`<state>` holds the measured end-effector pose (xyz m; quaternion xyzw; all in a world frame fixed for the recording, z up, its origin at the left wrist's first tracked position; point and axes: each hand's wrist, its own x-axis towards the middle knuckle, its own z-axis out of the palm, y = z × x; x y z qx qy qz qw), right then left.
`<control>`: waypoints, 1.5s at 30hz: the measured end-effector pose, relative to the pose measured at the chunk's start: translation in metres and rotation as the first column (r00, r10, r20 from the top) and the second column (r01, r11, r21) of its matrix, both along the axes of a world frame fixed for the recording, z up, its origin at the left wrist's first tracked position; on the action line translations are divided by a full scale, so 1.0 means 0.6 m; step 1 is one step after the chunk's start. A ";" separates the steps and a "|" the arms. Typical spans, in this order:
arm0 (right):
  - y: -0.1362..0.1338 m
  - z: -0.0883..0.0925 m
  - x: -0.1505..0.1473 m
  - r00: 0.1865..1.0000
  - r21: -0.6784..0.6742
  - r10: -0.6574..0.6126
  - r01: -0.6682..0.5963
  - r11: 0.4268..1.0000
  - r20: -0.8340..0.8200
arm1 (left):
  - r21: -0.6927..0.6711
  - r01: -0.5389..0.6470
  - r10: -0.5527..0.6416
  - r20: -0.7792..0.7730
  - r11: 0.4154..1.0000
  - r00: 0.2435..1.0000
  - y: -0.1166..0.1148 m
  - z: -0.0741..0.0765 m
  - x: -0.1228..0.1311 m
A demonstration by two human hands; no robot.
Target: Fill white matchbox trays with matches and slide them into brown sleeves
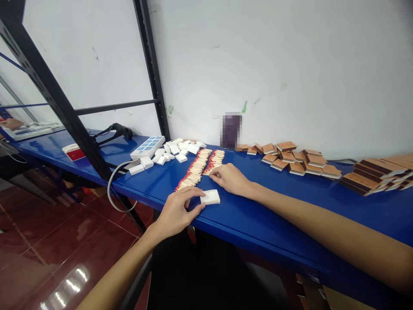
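Observation:
My left hand grips the left end of a small white matchbox tray between thumb and fingers, flat on the table near its front edge. Just behind the tray, my right hand has its fingertips pinched together at the near end of the shorter row of red-tipped matches. Whatever those fingertips hold is hidden. To the left of that row runs a longer row of matches, reaching back from close to my left hand.
White trays lie loosely piled beside a white power strip with a cable. Brown matchbox sleeves are heaped at right, with stacked boxes farther right. A black metal post rises at left. The blue table meets a wall.

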<state>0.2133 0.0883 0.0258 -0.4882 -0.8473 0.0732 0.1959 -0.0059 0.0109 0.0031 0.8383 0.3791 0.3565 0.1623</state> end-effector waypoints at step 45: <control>-0.075 0.100 0.002 0.963 -0.434 0.270 -0.240 0.868 0.007 | 0.009 -0.057 0.056 0.001 0.998 0.998 0.002 0.001 -0.002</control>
